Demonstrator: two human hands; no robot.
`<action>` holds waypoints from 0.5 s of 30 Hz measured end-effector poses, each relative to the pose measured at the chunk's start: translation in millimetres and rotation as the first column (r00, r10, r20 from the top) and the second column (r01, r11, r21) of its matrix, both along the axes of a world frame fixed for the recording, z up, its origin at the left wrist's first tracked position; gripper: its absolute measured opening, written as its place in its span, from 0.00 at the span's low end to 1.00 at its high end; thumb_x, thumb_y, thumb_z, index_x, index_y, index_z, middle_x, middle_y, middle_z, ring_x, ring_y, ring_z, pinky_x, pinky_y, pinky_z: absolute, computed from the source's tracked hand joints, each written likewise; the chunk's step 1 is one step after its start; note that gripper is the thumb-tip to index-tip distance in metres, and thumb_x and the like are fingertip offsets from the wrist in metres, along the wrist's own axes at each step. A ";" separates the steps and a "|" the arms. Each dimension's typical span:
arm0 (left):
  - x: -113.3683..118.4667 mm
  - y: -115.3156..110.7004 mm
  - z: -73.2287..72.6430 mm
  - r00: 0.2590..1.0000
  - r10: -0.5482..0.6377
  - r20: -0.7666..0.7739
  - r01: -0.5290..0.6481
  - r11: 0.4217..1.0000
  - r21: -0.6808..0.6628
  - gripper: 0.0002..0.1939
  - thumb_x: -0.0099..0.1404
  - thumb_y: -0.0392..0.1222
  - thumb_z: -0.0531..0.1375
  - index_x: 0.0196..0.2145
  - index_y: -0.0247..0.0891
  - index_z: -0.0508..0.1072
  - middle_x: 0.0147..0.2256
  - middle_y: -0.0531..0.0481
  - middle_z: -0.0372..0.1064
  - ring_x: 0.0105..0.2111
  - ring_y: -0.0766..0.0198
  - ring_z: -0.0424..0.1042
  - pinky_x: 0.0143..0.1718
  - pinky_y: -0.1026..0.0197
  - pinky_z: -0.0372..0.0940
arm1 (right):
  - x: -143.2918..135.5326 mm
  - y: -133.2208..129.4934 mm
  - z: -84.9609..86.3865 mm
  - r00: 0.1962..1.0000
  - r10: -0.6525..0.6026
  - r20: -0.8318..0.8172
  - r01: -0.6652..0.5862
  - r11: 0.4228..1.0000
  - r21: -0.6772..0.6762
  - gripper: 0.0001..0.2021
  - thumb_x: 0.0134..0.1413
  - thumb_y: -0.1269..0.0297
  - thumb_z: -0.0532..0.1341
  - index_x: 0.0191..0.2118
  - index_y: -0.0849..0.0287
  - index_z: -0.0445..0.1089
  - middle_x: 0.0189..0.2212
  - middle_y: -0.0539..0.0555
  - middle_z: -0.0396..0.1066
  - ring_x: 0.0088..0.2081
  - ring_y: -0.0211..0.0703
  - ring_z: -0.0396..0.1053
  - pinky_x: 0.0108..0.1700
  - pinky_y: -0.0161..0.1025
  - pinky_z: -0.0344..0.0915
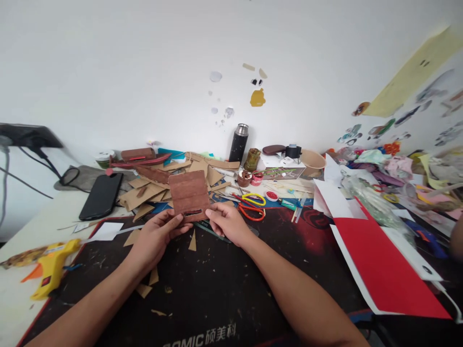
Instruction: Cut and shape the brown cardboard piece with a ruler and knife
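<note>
A brown-painted cardboard piece [188,192], roughly square with a narrow slot near its lower edge, is held up above the dark desk mat. My left hand [161,230] pinches its lower left corner, thumb on the front face. At the lower right corner, my right hand [223,220] grips it between thumb and fingers. Behind the piece lies a pile of cardboard scraps [144,195]. Scissors with red and yellow handles [252,206] rest just beyond my right hand.
A yellow hot glue gun [54,265] lies at the left, below a black phone [101,195]. A black thermos [238,143] and paint jars [245,178] stand at the back. Red paper [383,265] covers the right side. Small cardboard bits dot the desk mat [217,299].
</note>
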State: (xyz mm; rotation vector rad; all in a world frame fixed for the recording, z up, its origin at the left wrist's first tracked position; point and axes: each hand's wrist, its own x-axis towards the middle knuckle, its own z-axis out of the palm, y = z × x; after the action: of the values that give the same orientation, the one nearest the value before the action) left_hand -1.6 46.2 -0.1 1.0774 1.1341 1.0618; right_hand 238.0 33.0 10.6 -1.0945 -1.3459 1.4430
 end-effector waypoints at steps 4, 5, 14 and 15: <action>2.0 -1.6 -1.3 0.999 -0.034 -0.012 0.034 0.999 0.002 0.38 0.48 0.74 0.82 0.39 0.43 0.77 0.40 0.47 0.84 0.40 0.49 0.88 0.48 0.45 0.87 | -0.2 -0.7 -1.1 0.999 0.011 0.052 -0.012 1.000 0.019 0.21 0.68 0.40 0.71 0.40 0.53 0.70 0.21 0.41 0.68 0.20 0.35 0.62 0.25 0.34 0.55; 2.3 -1.8 -1.4 0.999 -0.044 -0.020 0.044 0.999 0.003 0.38 0.48 0.75 0.81 0.40 0.42 0.77 0.40 0.47 0.84 0.39 0.49 0.88 0.47 0.46 0.86 | -0.4 -0.8 -1.5 0.998 0.008 0.061 -0.009 1.000 0.022 0.21 0.68 0.40 0.71 0.39 0.52 0.69 0.21 0.41 0.68 0.20 0.35 0.62 0.25 0.34 0.55; 2.4 -0.1 0.2 0.989 -0.100 -0.111 0.106 0.993 0.048 0.36 0.54 0.78 0.76 0.40 0.44 0.78 0.32 0.48 0.83 0.32 0.51 0.85 0.40 0.50 0.83 | -2.2 -0.5 -2.2 0.995 0.003 0.095 -0.004 1.000 0.012 0.19 0.71 0.43 0.69 0.39 0.52 0.69 0.21 0.41 0.67 0.20 0.36 0.62 0.25 0.34 0.56; 2.8 0.1 0.5 0.987 -0.108 -0.120 0.115 0.992 0.052 0.36 0.54 0.78 0.76 0.40 0.44 0.78 0.32 0.48 0.83 0.32 0.51 0.85 0.39 0.50 0.82 | -2.2 -0.5 -2.1 0.996 0.002 0.095 -0.003 1.000 0.012 0.19 0.71 0.43 0.69 0.39 0.52 0.69 0.21 0.41 0.67 0.20 0.36 0.62 0.25 0.34 0.56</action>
State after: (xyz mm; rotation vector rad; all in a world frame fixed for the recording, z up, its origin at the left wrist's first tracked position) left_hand 1.2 46.3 0.4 1.2489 1.1272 0.9587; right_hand 235.8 32.5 8.4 -1.1664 -1.4208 1.3981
